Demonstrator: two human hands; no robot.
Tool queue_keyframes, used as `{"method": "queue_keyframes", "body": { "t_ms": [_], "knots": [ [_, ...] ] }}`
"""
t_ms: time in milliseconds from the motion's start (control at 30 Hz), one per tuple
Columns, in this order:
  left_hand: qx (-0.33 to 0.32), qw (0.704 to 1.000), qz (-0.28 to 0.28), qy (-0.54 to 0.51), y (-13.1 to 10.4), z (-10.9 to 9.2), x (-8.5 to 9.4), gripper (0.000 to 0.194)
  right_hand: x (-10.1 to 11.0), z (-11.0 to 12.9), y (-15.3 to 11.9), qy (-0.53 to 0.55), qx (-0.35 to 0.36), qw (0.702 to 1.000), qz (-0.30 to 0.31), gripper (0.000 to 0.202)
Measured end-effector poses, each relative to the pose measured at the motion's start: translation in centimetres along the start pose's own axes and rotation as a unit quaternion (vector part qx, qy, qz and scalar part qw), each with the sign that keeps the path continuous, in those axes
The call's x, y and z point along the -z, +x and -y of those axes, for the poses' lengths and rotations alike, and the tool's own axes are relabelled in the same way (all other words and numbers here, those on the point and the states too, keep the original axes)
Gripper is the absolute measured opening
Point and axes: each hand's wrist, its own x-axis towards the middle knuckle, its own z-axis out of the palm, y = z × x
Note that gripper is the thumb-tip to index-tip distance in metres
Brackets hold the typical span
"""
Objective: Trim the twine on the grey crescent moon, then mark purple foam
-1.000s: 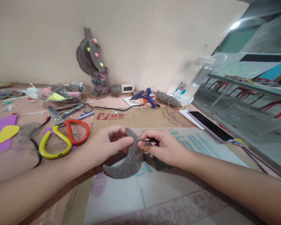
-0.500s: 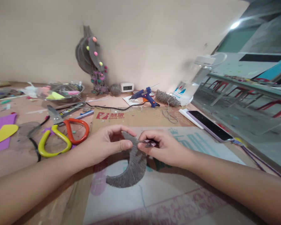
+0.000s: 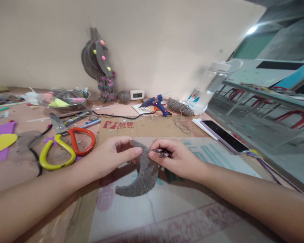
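A: Left hand (image 3: 119, 153)?
B: Pinching the upper part of the grey crescent (image 3: 148, 175) between thumb and fingers, above a printed white sheet (image 3: 124, 219) on cardboard (image 3: 152, 126).
A: And the right hand (image 3: 176, 157)?
B: Close beside the crescent, pinching a small dark shiny thing (image 3: 164, 153), too small to name.
A: Anything in the way?
B: Scissors (image 3: 57, 162) with yellow and red handles, just beside the left forearm. Beyond the cardboard, a blue glue gun (image 3: 157, 104) and bundled yarn (image 3: 178, 107); off to the right, a phone (image 3: 224, 135).
A: Any writing?
B: Red characters on the cardboard, with small, blurred letters below. Big teal print on the sheet. "LOOK" partly readable on the clear bottle (image 3: 201, 99).
A: Containers?
B: On the bench (image 3: 20, 118), a clear bowl (image 3: 66, 107) with yellow and pink pieces inside. Bottle contents hard to tell.
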Motion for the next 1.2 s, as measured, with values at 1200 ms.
{"method": "queue_keyframes", "body": {
  "t_ms": [1200],
  "knots": [
    [-0.130,0.960,-0.206,0.139,-1.3,-0.5,-0.6,0.020,0.2,-0.7,-0.5,-0.142,0.104,0.968,-0.179,0.017]
  ]
}}
